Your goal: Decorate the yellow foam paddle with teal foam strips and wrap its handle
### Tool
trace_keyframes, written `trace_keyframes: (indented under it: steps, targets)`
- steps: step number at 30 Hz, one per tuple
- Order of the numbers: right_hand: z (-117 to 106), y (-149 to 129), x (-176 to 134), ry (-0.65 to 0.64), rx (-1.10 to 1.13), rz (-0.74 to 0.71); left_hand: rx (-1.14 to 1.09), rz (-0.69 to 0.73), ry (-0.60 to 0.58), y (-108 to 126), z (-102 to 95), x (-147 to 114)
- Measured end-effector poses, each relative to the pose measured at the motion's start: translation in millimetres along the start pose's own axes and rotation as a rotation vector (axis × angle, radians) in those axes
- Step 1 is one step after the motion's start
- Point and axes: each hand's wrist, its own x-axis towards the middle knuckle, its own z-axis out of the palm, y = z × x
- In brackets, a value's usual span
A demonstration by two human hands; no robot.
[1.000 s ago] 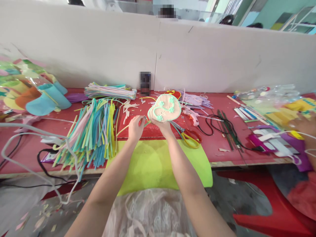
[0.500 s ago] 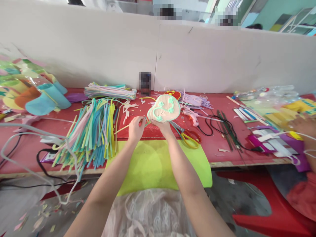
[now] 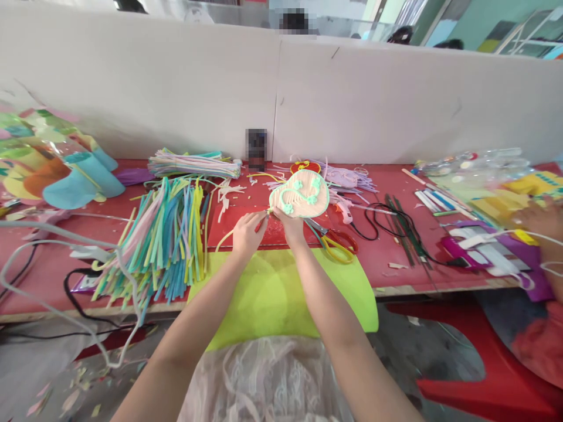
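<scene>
A peach round fan-shaped piece (image 3: 290,202) with mint-green flowers and a curling stem is held up by my right hand (image 3: 288,224), its fingers closed on the lower left edge. Close beside it, my left hand (image 3: 250,232) pinches a pale yellow pipe cleaner (image 3: 225,240), whose tail sticks out to the left. The fingertips of both hands nearly meet at the piece's narrow lower end. Beneath them lies a red board (image 3: 224,228), and yellow-handled scissors (image 3: 336,246) rest to the right of my right wrist.
A big bundle of coloured pipe cleaners (image 3: 162,240) lies to the left. On the right are a pink glue gun (image 3: 343,211), black cable (image 3: 373,225) and a power strip (image 3: 466,249). A yellow-green sheet (image 3: 281,293) hangs over the table edge. Another person's hand (image 3: 543,217) is far right.
The peach piece has shifted slightly right and turned. My left hand has moved right, closer to my right hand, with the yellow pipe cleaner.
</scene>
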Motion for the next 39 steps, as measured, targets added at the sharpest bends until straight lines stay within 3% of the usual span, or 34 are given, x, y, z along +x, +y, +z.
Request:
trace_keyframes:
  steps: [6,12,24,28,33,39]
  targets:
    - [-1.0,1.8,2.4,0.03,0.127,0.054,0.103,0.131,-0.044,2.3,6.9,-3.2]
    - [2.1,0.3,0.9,0.048,0.233,0.098,0.203,0.094,-0.03,4.7,12.6,-3.5]
    - [-4.9,0.6,3.2,-0.077,0.15,0.143,-0.189,-0.223,-0.195,-8.8,19.5,-0.8]
    - [-5.1,-2.5,2.9,-0.133,0.111,0.128,-0.347,-0.381,-0.183,-21.2,16.8,4.8]
    - [-8.4,-8.2,2.5,-0.2,0.129,0.14,-0.442,-0.338,-0.325,-33.8,3.1,10.8]
    - [-13.6,-17.8,1.4,-0.276,0.051,0.152,-0.492,-0.402,-0.442,-47.8,-5.3,14.0]
